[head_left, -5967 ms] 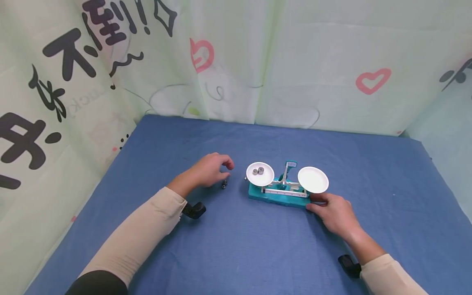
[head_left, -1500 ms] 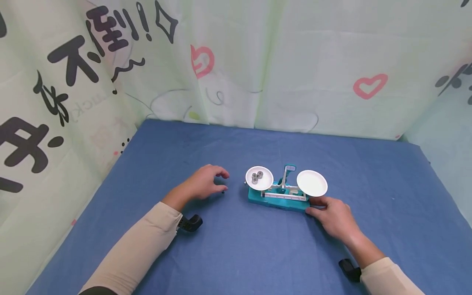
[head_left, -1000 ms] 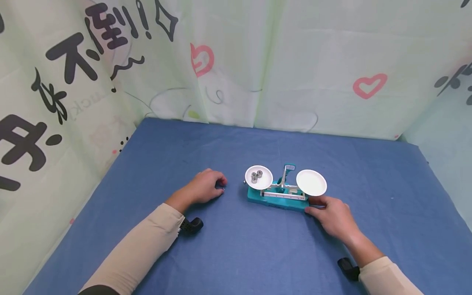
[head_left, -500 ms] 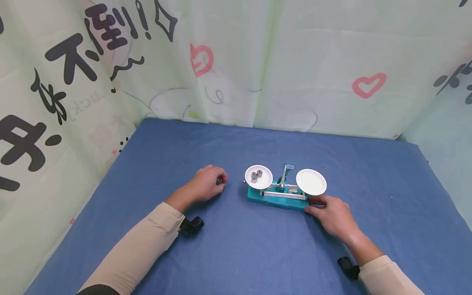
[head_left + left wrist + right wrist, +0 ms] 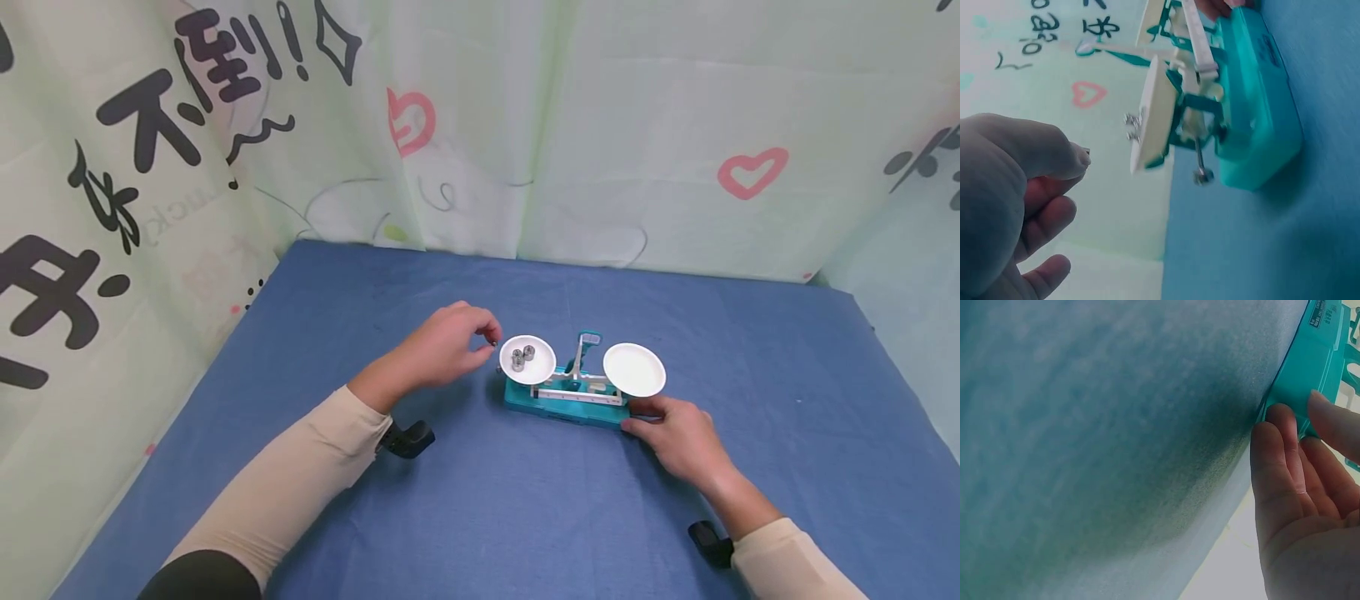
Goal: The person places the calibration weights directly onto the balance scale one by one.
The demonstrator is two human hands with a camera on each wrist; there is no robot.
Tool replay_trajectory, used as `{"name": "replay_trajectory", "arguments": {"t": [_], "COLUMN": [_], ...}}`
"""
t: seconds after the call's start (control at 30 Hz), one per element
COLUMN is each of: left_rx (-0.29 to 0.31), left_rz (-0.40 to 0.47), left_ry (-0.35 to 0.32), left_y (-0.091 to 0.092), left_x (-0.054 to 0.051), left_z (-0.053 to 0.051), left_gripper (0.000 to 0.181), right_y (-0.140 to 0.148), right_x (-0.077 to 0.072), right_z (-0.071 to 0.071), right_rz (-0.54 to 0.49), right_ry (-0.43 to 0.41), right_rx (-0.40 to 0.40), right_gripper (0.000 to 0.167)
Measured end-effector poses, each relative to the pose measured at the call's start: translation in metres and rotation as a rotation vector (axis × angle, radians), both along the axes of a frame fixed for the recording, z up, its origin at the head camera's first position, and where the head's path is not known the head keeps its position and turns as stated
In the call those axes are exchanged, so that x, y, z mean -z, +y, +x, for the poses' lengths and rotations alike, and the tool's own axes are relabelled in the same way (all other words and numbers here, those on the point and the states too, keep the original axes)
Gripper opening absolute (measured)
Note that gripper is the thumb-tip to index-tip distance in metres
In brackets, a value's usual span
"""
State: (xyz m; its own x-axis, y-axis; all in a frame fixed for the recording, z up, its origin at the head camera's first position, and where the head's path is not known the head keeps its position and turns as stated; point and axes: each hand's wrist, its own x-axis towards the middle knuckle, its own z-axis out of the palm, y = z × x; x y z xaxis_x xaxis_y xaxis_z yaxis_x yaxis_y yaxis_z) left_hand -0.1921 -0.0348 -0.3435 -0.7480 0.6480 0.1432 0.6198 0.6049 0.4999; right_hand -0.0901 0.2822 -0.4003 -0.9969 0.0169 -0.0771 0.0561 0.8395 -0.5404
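Note:
A teal balance scale [image 5: 566, 408] with two white pans stands mid-table. Its left pan [image 5: 542, 371] bears several small silver metal nuts [image 5: 518, 360]; the right pan [image 5: 633, 370] has nothing on it. Just left of the left pan, my left hand [image 5: 442, 346] pinches a small dark metal nut [image 5: 494, 343] between thumb and forefinger. Only a sliver of that nut shows past the fingertip in the left wrist view, so its exact shape is hard to tell. My right hand [image 5: 686, 437] grips the right end of the scale's base [image 5: 1310, 369], thumb on one side and fingers on the other.
A blue cloth [image 5: 480, 517] covers the table. Pale printed curtains [image 5: 637, 125] hang behind and along the left side. A black wrist device [image 5: 408, 439] sits under the left wrist, another [image 5: 708, 543] by the right.
Two nuts lay on the left pan six seconds ago; a third has joined them. My left hand has since picked up another from the cloth and moved right to the pan. The right hand stays put.

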Motion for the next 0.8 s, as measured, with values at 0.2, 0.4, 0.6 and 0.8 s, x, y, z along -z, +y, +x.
{"name": "replay_trajectory", "arguments": {"t": [0.2,0.4,0.6,0.8], "left_rx": [0.083,0.142,0.17,0.187], "left_rz": [-0.037,-0.09,-0.116,-0.112], "left_ry": [0.014,0.007,0.078,0.08], "left_y": [0.022,0.042,0.052,0.052], "left_x": [-0.005,-0.002,0.004,0.007], "left_z": [0.001,0.002,0.001,-0.004], "left_gripper": [0.012,0.012,0.011,0.013], "right_y": [0.001,0.001,0.001,0.001], "right_x": [0.0,0.001,0.001,0.001], "right_z": [0.0,0.0,0.0,0.001], "right_rz": [-0.002,-0.004,-0.004,-0.017], "right_ry": [0.001,0.007,0.014,0.017], "right_rx": [0.0,-0.004,-0.007,-0.007], "right_gripper": [0.036,0.035,0.035,0.035]}}
